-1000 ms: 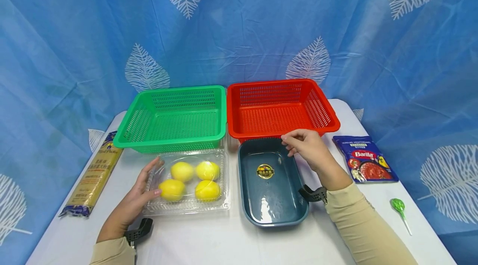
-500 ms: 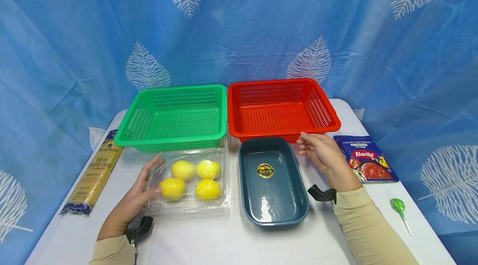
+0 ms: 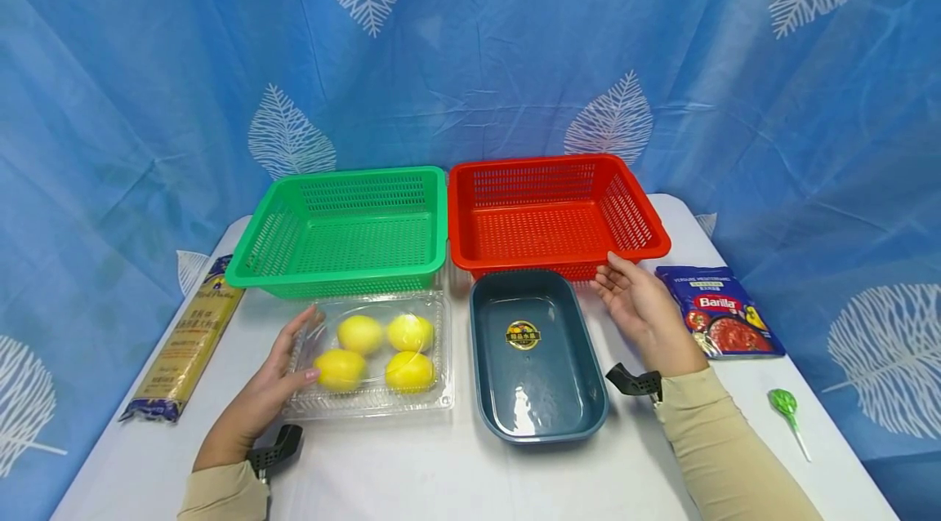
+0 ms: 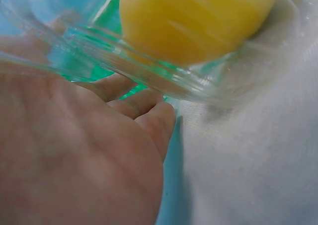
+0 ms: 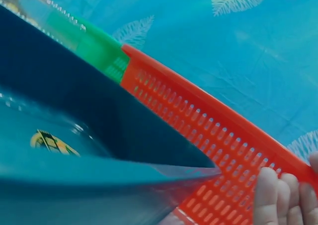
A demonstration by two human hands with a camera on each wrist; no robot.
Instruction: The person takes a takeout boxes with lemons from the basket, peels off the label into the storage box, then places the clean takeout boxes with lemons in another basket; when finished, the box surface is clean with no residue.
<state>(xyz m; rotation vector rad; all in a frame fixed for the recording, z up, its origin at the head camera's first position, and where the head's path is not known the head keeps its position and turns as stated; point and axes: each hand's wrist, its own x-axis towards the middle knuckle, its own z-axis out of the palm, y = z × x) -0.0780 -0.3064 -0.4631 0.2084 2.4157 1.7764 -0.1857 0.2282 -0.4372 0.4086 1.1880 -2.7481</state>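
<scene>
In the head view a clear plastic clamshell box with several lemons in it lies at left centre. My left hand grips its left side, thumb over the front left corner. The left wrist view shows fingers beneath the box edge and one lemon close up. My right hand holds nothing. Its fingers are loosely bent right before the front wall of the red basket, thumb at the rim. To this hand's left lies a dark blue tray with a gold label.
A green basket stands against the red one at the back. A pasta packet lies at the far left. On the right are a Barilla sauce pouch and a green lollipop. A blue leaf-print curtain hangs behind.
My right hand has moved right, from the dark blue tray's far right corner to the front of the red basket. My left hand keeps its grip on the box.
</scene>
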